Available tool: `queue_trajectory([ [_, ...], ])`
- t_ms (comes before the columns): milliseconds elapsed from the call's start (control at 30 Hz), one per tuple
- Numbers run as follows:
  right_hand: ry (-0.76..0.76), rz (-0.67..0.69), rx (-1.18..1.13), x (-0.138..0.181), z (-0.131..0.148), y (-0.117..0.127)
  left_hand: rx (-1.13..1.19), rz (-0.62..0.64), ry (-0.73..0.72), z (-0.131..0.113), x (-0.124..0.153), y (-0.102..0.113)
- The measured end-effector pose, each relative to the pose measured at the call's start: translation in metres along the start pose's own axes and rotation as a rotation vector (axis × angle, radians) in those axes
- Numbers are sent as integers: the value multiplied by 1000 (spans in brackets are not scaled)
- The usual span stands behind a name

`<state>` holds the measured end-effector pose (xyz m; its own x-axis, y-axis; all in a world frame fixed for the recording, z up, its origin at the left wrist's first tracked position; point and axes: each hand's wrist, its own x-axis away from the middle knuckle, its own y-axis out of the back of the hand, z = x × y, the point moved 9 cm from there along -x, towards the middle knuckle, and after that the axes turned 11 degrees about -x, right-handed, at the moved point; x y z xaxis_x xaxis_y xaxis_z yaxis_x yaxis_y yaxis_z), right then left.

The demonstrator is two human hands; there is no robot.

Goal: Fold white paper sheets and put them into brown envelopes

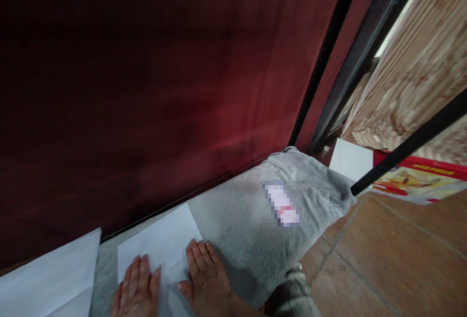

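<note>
A white sheet of paper point(160, 239) with a faint crease lies on a grey cloth-covered surface point(237, 210). Flat on its left part rests my left hand point(135, 288), fingers stretched out. My right hand point(206, 275) presses on the sheet's right edge with its fingers extended and thumb apart. Neither hand grips anything. Another white paper point(54, 278) with a fold line lies to the left, cut off by the frame's edge.
A blurred-out phone-like object point(282, 203) lies on the cloth to the right. A dark red panel point(164, 88) rises behind. Black metal bars point(328, 54) stand at the right, near a red-and-yellow printed box point(419, 181) on the tiled floor point(394, 249).
</note>
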<state>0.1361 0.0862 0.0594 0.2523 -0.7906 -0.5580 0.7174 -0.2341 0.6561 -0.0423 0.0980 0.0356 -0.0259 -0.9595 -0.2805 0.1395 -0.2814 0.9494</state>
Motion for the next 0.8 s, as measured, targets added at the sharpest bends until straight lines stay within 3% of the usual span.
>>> queue_trajectory([
  [67,2,6,14,1,0,-1,-31,10,70,13,-9,0],
  [133,-3,11,24,1,-1,-4,-60,5,105,11,-21,3],
  [300,-47,7,20,2,-2,-10,-15,47,-61,-46,-57,-6],
  [400,-97,14,10,2,-4,-11,-6,35,-65,-56,-77,-14],
  [633,-152,206,-2,-4,-6,-18,-82,29,-78,-13,-109,-18],
  [800,-135,172,-3,-6,-7,-20,-148,31,-41,20,-91,-28],
])
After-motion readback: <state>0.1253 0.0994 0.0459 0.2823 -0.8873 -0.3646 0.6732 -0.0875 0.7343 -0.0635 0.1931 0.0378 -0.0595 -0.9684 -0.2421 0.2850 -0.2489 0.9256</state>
